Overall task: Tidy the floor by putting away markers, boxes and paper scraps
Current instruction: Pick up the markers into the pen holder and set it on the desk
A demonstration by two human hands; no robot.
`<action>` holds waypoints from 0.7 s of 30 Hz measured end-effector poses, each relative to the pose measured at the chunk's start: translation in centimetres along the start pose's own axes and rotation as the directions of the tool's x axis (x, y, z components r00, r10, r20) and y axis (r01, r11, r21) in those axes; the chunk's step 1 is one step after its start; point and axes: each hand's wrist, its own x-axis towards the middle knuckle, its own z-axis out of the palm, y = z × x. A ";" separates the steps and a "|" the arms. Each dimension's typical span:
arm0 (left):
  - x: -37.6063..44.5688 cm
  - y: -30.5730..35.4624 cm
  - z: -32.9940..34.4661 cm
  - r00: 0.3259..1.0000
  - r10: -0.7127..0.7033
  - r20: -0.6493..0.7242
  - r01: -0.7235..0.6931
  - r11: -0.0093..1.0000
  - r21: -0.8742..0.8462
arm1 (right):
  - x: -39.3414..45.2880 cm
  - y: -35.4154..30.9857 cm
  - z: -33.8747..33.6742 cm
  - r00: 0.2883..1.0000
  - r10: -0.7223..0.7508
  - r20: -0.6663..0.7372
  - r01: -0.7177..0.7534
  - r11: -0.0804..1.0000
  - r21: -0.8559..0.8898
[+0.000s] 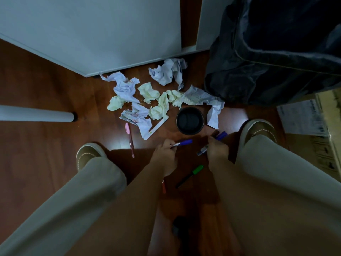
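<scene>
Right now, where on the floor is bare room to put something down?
Bare wood lies left of the pink pen, between the white pole and the left shoe. It is crowded ahead: crumpled paper scraps spread from the white board to the black cup and black bag.

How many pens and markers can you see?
5 at least. A purple one in the left hand, purple ones in the right hand, a pink pen by the papers, a green marker between the arms, a white one under paper. More may hide.
</scene>
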 end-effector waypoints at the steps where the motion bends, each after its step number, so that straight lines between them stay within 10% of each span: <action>1: -0.4 -0.1 -0.3 0.997 0.065 -0.051 -0.065 0.998 -0.003 | -0.2 0.1 -0.3 1.000 -0.012 -0.020 0.013 0.999 0.039; 7: -3.5 -0.2 -1.8 0.914 0.140 -0.380 -0.172 0.984 -0.052 | -1.5 0.4 -1.9 0.968 -0.229 -0.104 0.241 0.961 0.135; 14: -5.0 3.4 -5.3 0.868 -0.275 -0.413 -0.077 0.748 -0.659 | -4.0 -1.8 -1.7 0.887 -0.444 -0.126 0.456 0.885 0.091; 21: -0.6 8.5 -9.4 0.839 -0.238 -0.489 -0.175 0.733 -0.657 | -5.2 -5.6 -3.2 0.848 -0.530 0.012 0.519 0.835 0.182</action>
